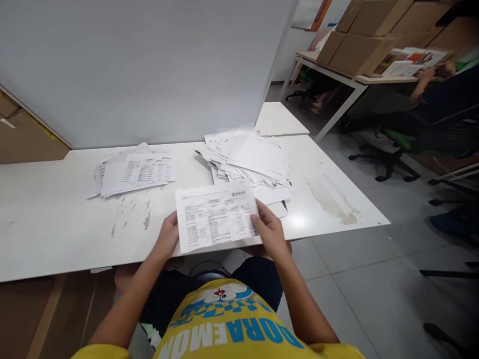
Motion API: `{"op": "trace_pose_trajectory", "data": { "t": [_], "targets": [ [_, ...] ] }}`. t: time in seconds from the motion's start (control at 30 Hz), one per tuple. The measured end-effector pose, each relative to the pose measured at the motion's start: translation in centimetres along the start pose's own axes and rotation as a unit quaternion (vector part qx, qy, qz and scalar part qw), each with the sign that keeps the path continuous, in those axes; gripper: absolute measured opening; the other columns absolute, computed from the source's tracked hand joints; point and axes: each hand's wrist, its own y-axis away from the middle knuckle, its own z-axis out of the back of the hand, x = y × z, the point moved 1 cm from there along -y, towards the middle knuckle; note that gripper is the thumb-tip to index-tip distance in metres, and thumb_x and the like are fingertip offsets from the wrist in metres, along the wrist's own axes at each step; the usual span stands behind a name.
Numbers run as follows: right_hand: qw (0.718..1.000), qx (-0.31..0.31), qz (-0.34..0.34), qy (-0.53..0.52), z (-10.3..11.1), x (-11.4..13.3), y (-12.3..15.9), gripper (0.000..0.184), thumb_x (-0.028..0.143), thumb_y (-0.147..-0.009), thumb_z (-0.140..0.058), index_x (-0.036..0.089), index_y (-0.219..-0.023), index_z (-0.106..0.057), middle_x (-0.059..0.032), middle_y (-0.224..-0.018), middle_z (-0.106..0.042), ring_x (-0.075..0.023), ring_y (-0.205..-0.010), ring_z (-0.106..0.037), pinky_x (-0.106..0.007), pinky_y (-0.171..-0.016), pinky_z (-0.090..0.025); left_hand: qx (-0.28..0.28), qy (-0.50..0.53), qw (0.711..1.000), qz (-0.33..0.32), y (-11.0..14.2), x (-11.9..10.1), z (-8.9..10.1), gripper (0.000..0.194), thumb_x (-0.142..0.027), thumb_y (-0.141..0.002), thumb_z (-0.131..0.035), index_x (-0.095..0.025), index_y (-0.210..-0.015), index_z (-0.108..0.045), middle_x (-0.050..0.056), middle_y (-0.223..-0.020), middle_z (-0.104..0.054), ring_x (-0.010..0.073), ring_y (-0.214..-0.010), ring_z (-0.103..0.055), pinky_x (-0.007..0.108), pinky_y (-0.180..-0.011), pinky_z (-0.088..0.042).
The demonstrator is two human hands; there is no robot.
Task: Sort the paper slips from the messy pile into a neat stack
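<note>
A printed paper sheet [217, 217] with rows of small text is held up over the table's front edge. My left hand [169, 237] is at its left side, fingers mostly hidden behind it. On the right side my right hand [268, 228] grips it, thumb on the front and fingers behind. Whether it is one sheet or a thin stack, I cannot tell. Behind it to the right lies a loose, messy pile of papers [250, 157]. To the left is a smaller paper stack [138, 172], its top sheet printed with a table.
The white table [48, 214] has brownish marks on its top. A grey panel [149, 70] rises along its back. A cardboard box [30, 132] stands at the far left. At right, a person [441, 94] sits by another desk [337, 70] with stacked cardboard boxes [359, 52].
</note>
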Motion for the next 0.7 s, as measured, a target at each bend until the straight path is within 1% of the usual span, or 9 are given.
{"op": "trace_pose_trajectory", "data": {
  "t": [0.07,0.13,0.2,0.3,0.4,0.5,0.6,0.67,0.7],
  "targets": [
    [1.000,0.023,-0.004,-0.011,-1.7,-0.5,-0.5,0.058,0.042,-0.083,-0.066,0.018,-0.135,-0.060,-0.0102,-0.135,-0.065,-0.0296,-0.125,-0.061,-0.048,-0.108,-0.047,0.001,0.033,0.999,0.014,-0.9,-1.2,2.1,0.067,-0.061,-0.069,-0.074,-0.017,-0.118,-0.069,0.013,-0.105,-0.075,0.0371,-0.108,-0.067,0.048,-0.091,-0.056],
    [1.000,0.027,0.002,-0.010,-3.2,-0.8,-0.9,0.057,0.041,-0.084,-0.064,0.019,-0.136,-0.060,-0.0097,-0.136,-0.064,-0.0292,-0.126,-0.060,-0.047,-0.108,-0.047,0.021,0.061,0.998,0.021,-1.4,-2.1,3.7,0.068,-0.070,-0.076,-0.061,-0.016,-0.117,-0.069,0.015,-0.108,-0.074,0.0371,-0.111,-0.066,0.049,-0.093,-0.055],
    [0.999,0.029,0.026,0.013,-4.4,-1.0,-1.3,0.056,0.042,-0.087,-0.061,0.021,-0.138,-0.058,-0.0088,-0.140,-0.061,-0.0289,-0.130,-0.057,-0.047,-0.109,-0.046,0.027,0.030,0.999,0.017,-1.6,-2.5,4.9,0.069,-0.071,-0.077,-0.060,-0.018,-0.120,-0.068,0.015,-0.112,-0.073,0.0360,-0.113,-0.065,0.048,-0.095,-0.055],
    [0.992,0.069,0.082,0.064,-6.0,-0.9,-1.5,0.055,0.043,-0.092,-0.056,0.024,-0.143,-0.053,-0.0093,-0.140,-0.061,-0.0274,-0.127,-0.058,-0.044,-0.104,-0.050,-0.030,-0.098,0.995,0.001,-2.7,-2.6,6.9,0.070,-0.058,-0.068,-0.078,-0.019,-0.125,-0.063,0.013,-0.116,-0.072,0.0330,-0.108,-0.068,0.045,-0.092,-0.057],
    [0.980,0.117,0.133,0.093,-6.9,-0.1,-2.3,0.055,0.041,-0.097,-0.049,0.028,-0.150,-0.043,-0.0098,-0.132,-0.065,-0.0224,-0.103,-0.069,-0.039,-0.090,-0.057,-0.116,-0.189,0.975,-0.034,-5.7,-3.6,10.5,0.069,-0.053,-0.075,-0.075,-0.016,-0.131,-0.058,0.011,-0.119,-0.071,0.0266,-0.100,-0.069,0.043,-0.092,-0.056],
    [0.960,0.126,0.192,0.159,-6.6,1.2,-5.4,0.054,0.039,-0.099,-0.044,0.029,-0.152,-0.038,-0.0094,-0.133,-0.064,-0.0200,-0.094,-0.069,-0.039,-0.086,-0.057,-0.189,-0.251,0.949,-0.030,-10.1,-6.1,15.3,0.064,-0.045,-0.080,-0.073,-0.011,-0.132,-0.055,0.009,-0.125,-0.067,0.0220,-0.104,-0.064,0.046,-0.104,-0.047],
    [0.917,0.107,0.224,0.312,-5.2,2.0,-10.6,0.056,0.036,-0.097,-0.045,0.023,-0.151,-0.038,-0.0130,-0.140,-0.058,-0.0258,-0.113,-0.063,-0.044,-0.096,-0.053,-0.234,-0.289,0.928,-0.016,-13.4,-8.7,19.8,0.067,-0.035,-0.079,-0.075,-0.003,-0.133,-0.050,0.010,-0.126,-0.063,0.0226,-0.109,-0.059,0.051,-0.109,-0.040],
    [0.877,0.083,0.211,0.423,-3.8,1.7,-14.2,0.057,0.032,-0.094,-0.048,0.015,-0.149,-0.041,-0.0170,-0.145,-0.053,-0.0305,-0.129,-0.052,-0.048,-0.107,-0.044,-0.286,-0.317,0.904,-0.014,-14.0,-9.5,22.0,0.080,-0.029,-0.076,-0.076,0.001,-0.140,-0.038,0.012,-0.128,-0.060,0.0249,-0.112,-0.055,0.056,-0.111,-0.034],
    [0.860,0.064,0.197,0.466,-3.0,1.3,-15.6,0.058,0.030,-0.093,-0.050,0.012,-0.147,-0.042,-0.0186,-0.148,-0.049,-0.0322,-0.136,-0.046,-0.049,-0.112,-0.038,-0.312,-0.337,0.888,-0.033,-13.6,-9.4,22.7,0.086,-0.028,-0.076,-0.074,0.002,-0.144,-0.031,0.013,-0.130,-0.057,0.0264,-0.114,-0.052,0.059,-0.112,-0.029]
  ]
}}
